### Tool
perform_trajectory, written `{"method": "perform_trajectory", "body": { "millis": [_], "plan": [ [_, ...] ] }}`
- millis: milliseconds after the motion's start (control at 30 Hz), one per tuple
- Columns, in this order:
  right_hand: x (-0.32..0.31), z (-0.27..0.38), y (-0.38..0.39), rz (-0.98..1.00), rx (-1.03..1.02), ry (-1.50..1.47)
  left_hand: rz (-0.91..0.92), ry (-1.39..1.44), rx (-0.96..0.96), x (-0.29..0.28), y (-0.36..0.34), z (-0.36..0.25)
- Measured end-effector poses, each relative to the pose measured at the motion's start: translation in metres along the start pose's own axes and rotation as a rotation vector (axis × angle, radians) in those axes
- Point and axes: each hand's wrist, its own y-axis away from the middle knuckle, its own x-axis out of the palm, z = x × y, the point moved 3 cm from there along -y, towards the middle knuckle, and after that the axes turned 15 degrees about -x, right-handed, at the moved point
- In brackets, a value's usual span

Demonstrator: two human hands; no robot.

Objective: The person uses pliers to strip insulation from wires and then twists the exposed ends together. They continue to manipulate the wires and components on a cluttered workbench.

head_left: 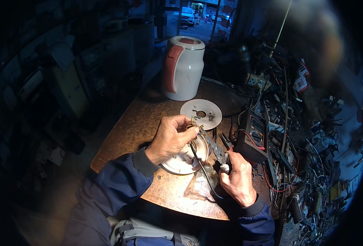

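Observation:
The fingers of my left hand (171, 137) are pinched on thin bared wires (194, 121) at the end of a black power cord (198, 160), which hangs down across the bench. My right hand (239, 178) is closed round a knife-like tool (216, 151); its long, flat grey blade reaches up toward the wires. Whether the blade touches them I cannot tell. Beneath my left hand lies a round white kettle base (179, 165), partly covered by the hand. Just beyond, a white disc (213, 116) with a central hole and dark smudges lies flat.
A white kettle (189, 74) with a red handle stands at the bench's far end. Right of my hands sits a dark multimeter (253, 137) with a red lead. Tangled cables and tools crowd the right side. Clear plastic (202, 184) lies near the front edge of the wooden bench (124, 137).

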Motion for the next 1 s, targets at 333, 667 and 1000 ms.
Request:
{"method": "perform_trajectory", "body": {
  "millis": [333,667,1000],
  "plan": [
    [-0.0005,-0.0017,-0.0024,-0.026,-0.047,-0.006,0.118,0.16,-0.085,-0.0016,-0.0002,-0.0015],
    [-0.0021,-0.0028,-0.0015,-0.007,-0.014,-0.007,0.143,0.174,-0.097,-0.0021,-0.0015,0.001],
    [-0.0028,-0.0034,-0.0035,-0.027,-0.061,-0.013,0.173,0.208,-0.12,-0.0014,-0.0011,0.0009]
  ]
}}
